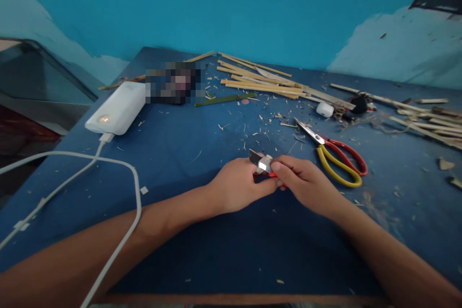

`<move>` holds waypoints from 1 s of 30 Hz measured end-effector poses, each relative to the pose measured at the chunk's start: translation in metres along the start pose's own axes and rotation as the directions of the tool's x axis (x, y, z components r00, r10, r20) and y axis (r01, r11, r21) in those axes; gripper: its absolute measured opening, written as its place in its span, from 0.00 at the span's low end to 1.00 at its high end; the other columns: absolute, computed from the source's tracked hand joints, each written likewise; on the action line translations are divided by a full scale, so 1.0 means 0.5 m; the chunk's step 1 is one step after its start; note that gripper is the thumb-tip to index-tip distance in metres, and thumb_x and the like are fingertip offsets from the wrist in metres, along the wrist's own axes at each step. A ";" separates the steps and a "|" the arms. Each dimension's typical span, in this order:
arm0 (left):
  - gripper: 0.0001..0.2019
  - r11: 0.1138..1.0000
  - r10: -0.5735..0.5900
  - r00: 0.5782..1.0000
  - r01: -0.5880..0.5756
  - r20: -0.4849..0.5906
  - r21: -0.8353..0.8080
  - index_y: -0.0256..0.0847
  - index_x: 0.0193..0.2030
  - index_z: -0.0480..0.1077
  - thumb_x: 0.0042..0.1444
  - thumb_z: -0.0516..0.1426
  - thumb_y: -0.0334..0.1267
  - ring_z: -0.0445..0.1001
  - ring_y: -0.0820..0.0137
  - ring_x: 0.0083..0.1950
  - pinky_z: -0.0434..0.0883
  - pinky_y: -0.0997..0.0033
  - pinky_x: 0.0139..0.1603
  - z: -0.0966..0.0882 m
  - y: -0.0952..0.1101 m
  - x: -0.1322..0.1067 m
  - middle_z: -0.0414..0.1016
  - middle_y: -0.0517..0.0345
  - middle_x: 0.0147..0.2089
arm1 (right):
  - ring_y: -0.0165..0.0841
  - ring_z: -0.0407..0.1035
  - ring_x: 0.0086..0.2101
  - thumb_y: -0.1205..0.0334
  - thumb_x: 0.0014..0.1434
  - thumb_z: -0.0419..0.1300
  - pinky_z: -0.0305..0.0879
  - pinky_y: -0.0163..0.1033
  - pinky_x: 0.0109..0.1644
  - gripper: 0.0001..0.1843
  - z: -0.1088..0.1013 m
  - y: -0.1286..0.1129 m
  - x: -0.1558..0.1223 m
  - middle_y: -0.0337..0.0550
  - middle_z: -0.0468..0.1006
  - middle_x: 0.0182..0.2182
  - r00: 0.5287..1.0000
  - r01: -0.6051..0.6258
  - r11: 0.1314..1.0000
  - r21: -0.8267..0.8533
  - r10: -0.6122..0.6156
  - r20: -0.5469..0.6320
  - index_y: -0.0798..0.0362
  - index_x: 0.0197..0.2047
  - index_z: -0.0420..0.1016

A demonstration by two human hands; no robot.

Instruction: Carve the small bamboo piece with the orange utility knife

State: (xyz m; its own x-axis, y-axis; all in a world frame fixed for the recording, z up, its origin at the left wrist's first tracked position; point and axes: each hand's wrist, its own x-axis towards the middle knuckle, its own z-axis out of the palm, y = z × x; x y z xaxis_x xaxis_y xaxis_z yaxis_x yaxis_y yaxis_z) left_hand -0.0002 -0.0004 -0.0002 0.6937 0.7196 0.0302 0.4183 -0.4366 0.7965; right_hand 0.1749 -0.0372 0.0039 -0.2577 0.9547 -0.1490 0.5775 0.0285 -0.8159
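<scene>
My right hand [306, 180] grips one utility knife [264, 165]; left hand [234, 185] curled, contents unclear; one pair of scissors [322, 142] nearer bench [173, 149] back edge.

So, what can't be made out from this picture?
All in the head view:
Knife handle: mostly covered by the right hand.
Left hand: curled fingers, and anything they may hold, hidden behind the back of the hand.
Dark thing beside the power bank: blurred by pixel blocks.
White cable: cut off by the left and bottom edges.
Sticks at far right: cut off by the right edge.
</scene>
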 end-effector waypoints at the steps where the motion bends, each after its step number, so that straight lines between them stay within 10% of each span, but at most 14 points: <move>1: 0.11 1.000 0.003 1.000 -0.003 0.000 0.000 0.41 0.30 0.71 0.56 0.53 0.44 0.68 0.75 0.30 0.62 0.77 0.29 0.000 0.000 0.000 0.72 0.63 0.34 | 0.29 0.65 0.26 0.50 0.65 0.47 0.59 0.35 0.29 0.18 0.000 0.000 0.000 0.36 0.70 0.24 1.000 0.000 1.000 -0.002 0.000 -0.001 0.51 0.32 0.69; 30: 0.11 1.000 0.006 1.000 -0.006 -0.004 0.008 0.41 0.30 0.71 0.56 0.53 0.45 0.68 0.74 0.31 0.63 0.75 0.31 0.000 0.000 0.000 0.71 0.64 0.33 | 0.29 0.64 0.25 0.50 0.65 0.46 0.59 0.34 0.28 0.19 0.000 -0.002 -0.001 0.37 0.69 0.24 1.000 0.006 1.000 -0.026 -0.006 -0.005 0.52 0.30 0.69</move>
State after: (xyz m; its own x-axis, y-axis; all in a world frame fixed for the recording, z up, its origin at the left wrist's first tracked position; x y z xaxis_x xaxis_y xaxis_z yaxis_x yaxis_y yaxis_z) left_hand -0.0003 -0.0004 -0.0002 0.6938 0.7192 0.0373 0.4191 -0.4453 0.7912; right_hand 0.1746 -0.0375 0.0049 -0.2571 0.9560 -0.1416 0.5957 0.0414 -0.8021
